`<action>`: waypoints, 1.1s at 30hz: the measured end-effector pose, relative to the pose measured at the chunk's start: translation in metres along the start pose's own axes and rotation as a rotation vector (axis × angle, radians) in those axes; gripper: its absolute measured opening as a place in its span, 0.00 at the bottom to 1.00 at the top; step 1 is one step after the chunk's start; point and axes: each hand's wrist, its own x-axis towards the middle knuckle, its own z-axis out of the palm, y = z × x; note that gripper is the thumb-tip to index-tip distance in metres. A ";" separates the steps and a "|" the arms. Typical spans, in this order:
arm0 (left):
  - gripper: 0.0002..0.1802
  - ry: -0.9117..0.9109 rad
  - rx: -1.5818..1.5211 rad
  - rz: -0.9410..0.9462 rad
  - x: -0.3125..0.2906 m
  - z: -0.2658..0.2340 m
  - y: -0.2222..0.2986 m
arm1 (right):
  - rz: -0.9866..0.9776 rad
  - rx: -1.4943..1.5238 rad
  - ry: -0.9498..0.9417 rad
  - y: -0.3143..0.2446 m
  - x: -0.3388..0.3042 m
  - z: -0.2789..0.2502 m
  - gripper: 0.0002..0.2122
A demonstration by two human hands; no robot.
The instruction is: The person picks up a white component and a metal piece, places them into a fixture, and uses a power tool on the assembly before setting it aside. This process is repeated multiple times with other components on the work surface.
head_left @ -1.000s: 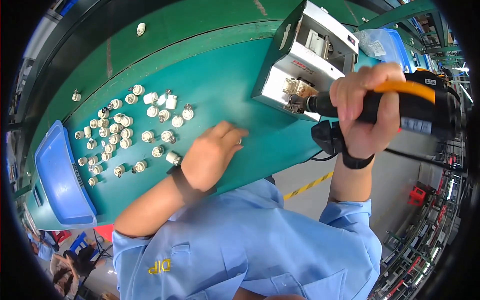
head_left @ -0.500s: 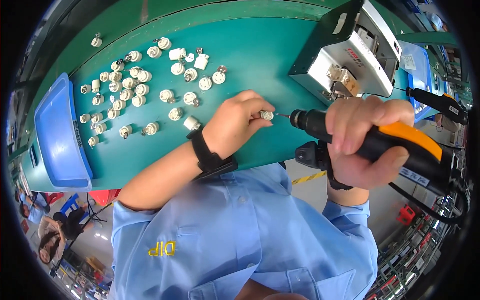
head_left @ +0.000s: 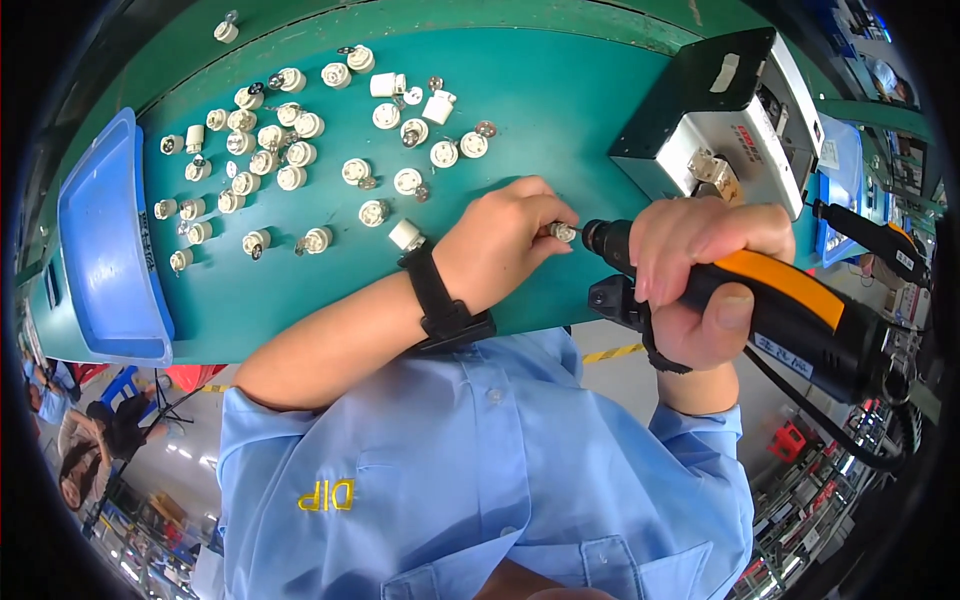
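A small white socket (head_left: 563,232) is pinched in the left hand (head_left: 505,240) grip, closed tight, just over the green table (head_left: 560,90). An orange-black screwdriver (head_left: 740,300) is gripped by the right hand (head_left: 700,275), its tip touching the socket.

- The surface (head_left: 560,110) is a flat teal green, with a darker green band along its far edge
- The small round parts (head_left: 290,150) scattered over it are white, some with dull silver metal bits
- The tray (head_left: 105,240) at the left is bright blue
- The power screwdriver (head_left: 770,300) is black with an orange band on its grip, and a black cord
- The box-shaped machine (head_left: 720,120) has a black top and a pale grey front
- The wristband (head_left: 440,295) is black
- The shirt (head_left: 480,470) is light blue with yellow lettering on the chest
- A yellow stripe (head_left: 612,353) marks the grey floor
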 end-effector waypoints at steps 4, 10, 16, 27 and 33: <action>0.13 0.026 -0.041 -0.007 0.000 0.001 0.001 | -0.013 -0.118 -0.043 0.007 0.004 -0.004 0.19; 0.12 0.012 0.012 0.013 0.001 0.001 0.005 | 0.036 -0.004 -0.058 -0.004 -0.003 -0.011 0.19; 0.11 0.010 0.143 -0.011 0.001 0.003 0.013 | -0.409 -0.021 0.204 -0.064 -0.004 -0.068 0.22; 0.12 -0.011 0.133 0.018 0.004 0.006 0.016 | -0.294 -0.137 0.220 -0.041 0.007 -0.087 0.17; 0.12 -0.014 0.088 -0.002 0.001 0.005 0.020 | -0.191 -0.043 0.087 -0.041 0.022 -0.099 0.18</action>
